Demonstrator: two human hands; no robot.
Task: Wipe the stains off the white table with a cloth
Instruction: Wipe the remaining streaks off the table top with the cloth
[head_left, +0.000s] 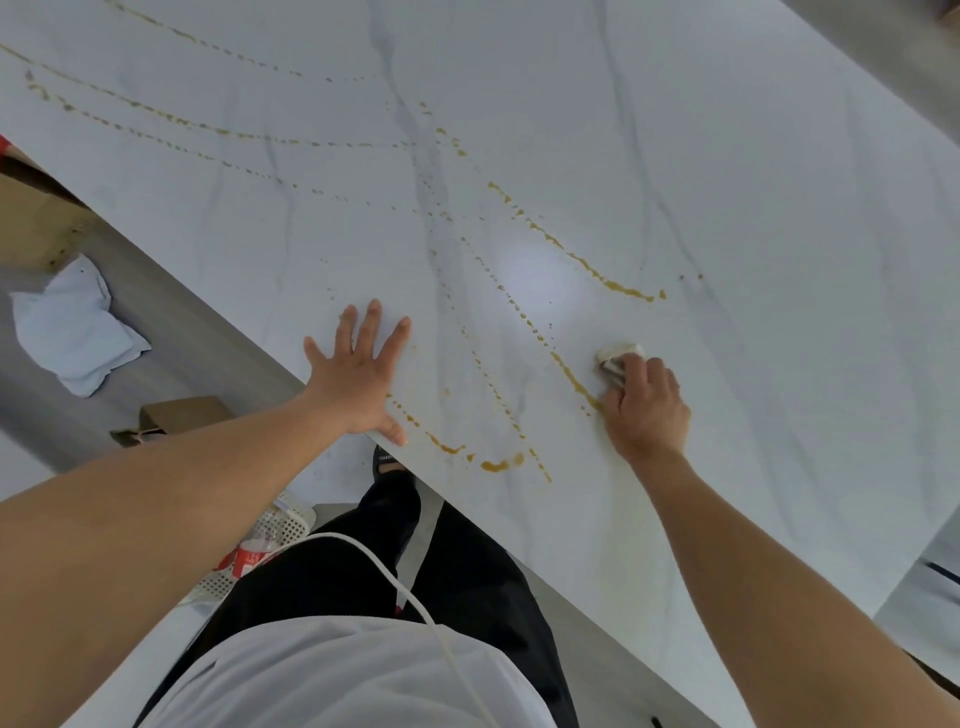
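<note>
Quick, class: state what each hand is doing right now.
Left hand: open, flat on the white table.
Right hand: closed, holding the cloth.

Legible text: none in full.
- Black slipper (385, 461), strap: a short line of pale lettering, too small and blurred to read.
- Plastic bottle (253, 557) lying in the white perforated basket (293, 522), red label: white marks, perhaps characters, not readable.
No numbers or signs.
</note>
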